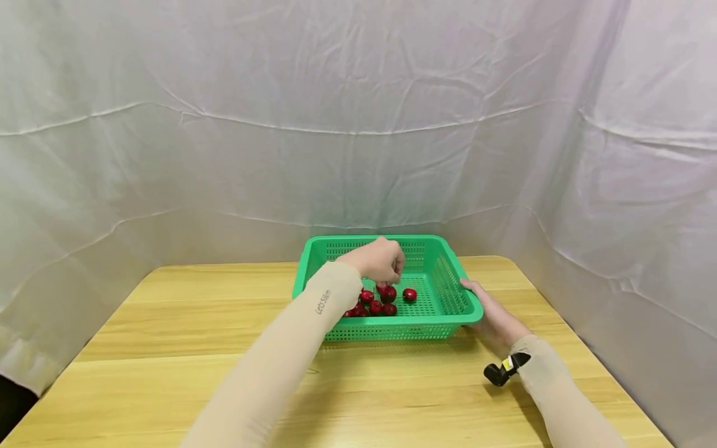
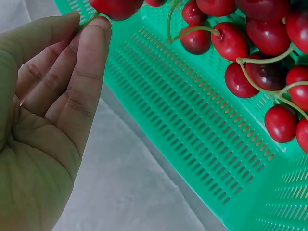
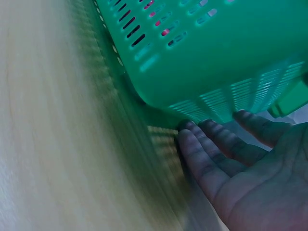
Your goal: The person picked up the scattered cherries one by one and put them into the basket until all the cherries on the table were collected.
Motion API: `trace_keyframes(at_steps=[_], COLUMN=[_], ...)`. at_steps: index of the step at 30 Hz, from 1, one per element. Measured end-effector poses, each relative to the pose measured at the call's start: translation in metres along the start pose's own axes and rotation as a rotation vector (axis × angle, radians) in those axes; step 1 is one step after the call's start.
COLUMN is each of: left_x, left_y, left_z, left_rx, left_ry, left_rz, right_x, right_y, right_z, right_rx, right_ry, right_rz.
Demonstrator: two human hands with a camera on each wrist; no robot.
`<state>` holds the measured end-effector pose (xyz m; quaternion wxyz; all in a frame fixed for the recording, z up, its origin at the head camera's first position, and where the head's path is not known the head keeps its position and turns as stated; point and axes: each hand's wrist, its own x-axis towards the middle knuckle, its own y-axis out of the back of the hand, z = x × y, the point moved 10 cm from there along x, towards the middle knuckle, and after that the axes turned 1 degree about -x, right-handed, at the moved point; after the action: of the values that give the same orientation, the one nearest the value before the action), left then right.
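Observation:
My left hand [image 1: 378, 260] is over the green plastic basket [image 1: 392, 320]. In the left wrist view, its thumb and fingertips pinch the thin green stem of a cherry [image 2: 117, 6], and the red fruit hangs beyond the fingertips. Below it, several dark red cherries [image 1: 375, 307] lie clustered on the basket's floor, some with stems, partly hidden by the left forearm. One single cherry [image 1: 409, 295] sits apart, to the right of the cluster. At the basket's right end is my right hand [image 1: 493, 314], its nearly straight fingers [image 3: 204, 161] against the slotted outer wall.
The basket stands on a light wooden table [image 1: 168, 348], towards its back edge. Pale cloth curtains [image 1: 358, 174] hang behind the table and along both sides. A small black device [image 1: 504, 369] is strapped to the right wrist.

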<state>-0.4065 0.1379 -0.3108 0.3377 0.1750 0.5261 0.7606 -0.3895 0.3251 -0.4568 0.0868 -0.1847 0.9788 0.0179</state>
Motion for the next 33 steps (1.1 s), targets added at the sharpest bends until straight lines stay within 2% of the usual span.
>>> trace_keyframes(at_steps=[9,14,21,27,33], left_x=[0.004,0.002,0.002,-0.011,-0.036], left_y=[-0.012,-0.012,-0.012,-0.001,0.019], left_z=[0.004,0.006,0.002,-0.003,-0.013], left_rx=[0.032,0.019,0.025,0.012,-0.005], left_ry=[0.021,0.015,0.021,0.016,0.014], left_rz=[-0.047,-0.056,-0.068,-0.061,-0.026], right_x=[0.0,0.002,0.0,0.001,0.003], right_y=[-0.004,-0.003,-0.004,-0.004,-0.004], right_z=[-0.002,-0.003,-0.001,0.0,-0.001], right_rx=[0.01,0.006,0.009,0.02,0.012], right_ry=[0.004,0.002,-0.006,-0.01,0.001], right_rz=[-0.005,0.006,-0.001,-0.006,-0.015])
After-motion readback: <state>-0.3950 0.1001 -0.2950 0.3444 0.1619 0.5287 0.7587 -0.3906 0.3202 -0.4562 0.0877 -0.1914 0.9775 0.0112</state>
